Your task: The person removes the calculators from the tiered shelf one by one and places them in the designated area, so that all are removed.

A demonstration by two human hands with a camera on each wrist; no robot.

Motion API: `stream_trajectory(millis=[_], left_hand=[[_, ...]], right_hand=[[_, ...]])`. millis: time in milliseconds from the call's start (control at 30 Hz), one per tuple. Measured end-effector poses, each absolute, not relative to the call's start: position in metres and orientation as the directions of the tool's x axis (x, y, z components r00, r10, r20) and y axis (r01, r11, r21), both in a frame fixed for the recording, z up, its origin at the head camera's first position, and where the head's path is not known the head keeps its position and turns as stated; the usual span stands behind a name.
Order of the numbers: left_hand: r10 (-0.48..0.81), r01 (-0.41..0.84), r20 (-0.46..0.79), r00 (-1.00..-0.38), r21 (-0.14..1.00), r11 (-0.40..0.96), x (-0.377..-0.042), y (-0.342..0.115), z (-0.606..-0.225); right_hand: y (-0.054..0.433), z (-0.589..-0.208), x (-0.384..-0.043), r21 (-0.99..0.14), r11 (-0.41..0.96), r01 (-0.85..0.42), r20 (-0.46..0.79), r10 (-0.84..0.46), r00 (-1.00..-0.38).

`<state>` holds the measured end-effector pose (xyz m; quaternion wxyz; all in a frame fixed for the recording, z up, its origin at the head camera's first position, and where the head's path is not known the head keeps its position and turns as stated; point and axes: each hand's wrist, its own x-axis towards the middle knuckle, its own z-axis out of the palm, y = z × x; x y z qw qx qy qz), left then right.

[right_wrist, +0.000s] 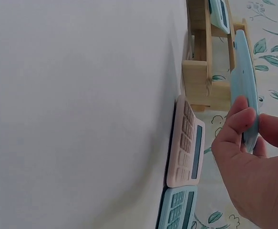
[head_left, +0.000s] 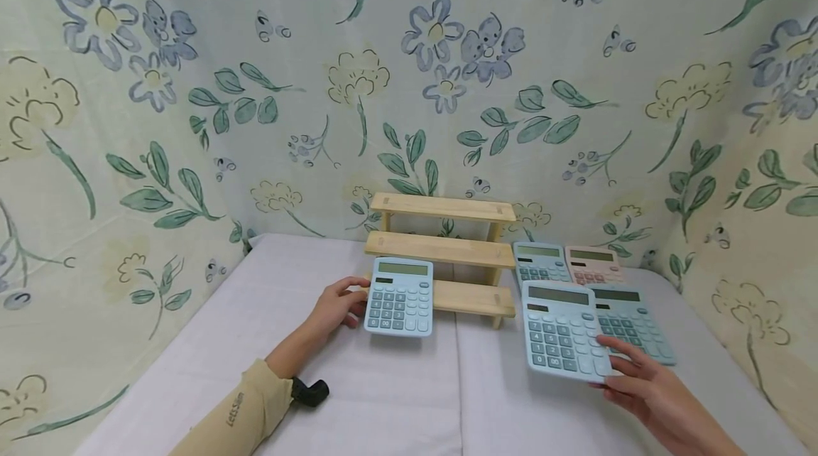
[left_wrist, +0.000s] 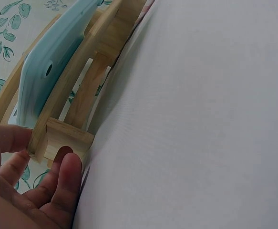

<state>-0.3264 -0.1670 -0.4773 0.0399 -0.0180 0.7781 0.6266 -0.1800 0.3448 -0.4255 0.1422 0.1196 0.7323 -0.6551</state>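
Note:
A light blue calculator point(head_left: 398, 297) stands propped on the lowest step of a three-step wooden stand point(head_left: 441, 246). At that step's left end, my left hand point(head_left: 337, 305) has its fingertips around the board, as the left wrist view shows with the step end point(left_wrist: 36, 143) between the fingers. My right hand point(head_left: 652, 388) pinches a second light blue calculator point(head_left: 562, 328) by its lower right edge, thumb on one side and fingers on the other. This held calculator is tilted up in the air, right of the stand, its keys facing me.
Behind the held calculator, on the white cloth table point(head_left: 383, 399), are a pink calculator point(head_left: 594, 264), a blue calculator point(head_left: 540, 261) and another blue one point(head_left: 633, 324), partly covered. Flowered fabric point(head_left: 396, 37) hangs around the back and sides.

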Motion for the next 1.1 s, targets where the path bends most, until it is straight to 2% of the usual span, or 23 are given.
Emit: stream_trajectory(millis=[267, 1100], left_hand=[[0.018, -0.083, -0.089, -0.996, 0.973, 0.216, -0.326, -0.167, -0.476], [0.031, -0.091, -0.100, -0.995, 0.972, 0.216, -0.326, -0.168, -0.476]], right_hand=[[0.372, -0.427, -0.177, -0.911, 0.081, 0.404, -0.406, -0.010, -0.914], [0.436, -0.431, -0.159, -0.867, 0.122, 0.483, -0.480, 0.055, -0.876]])
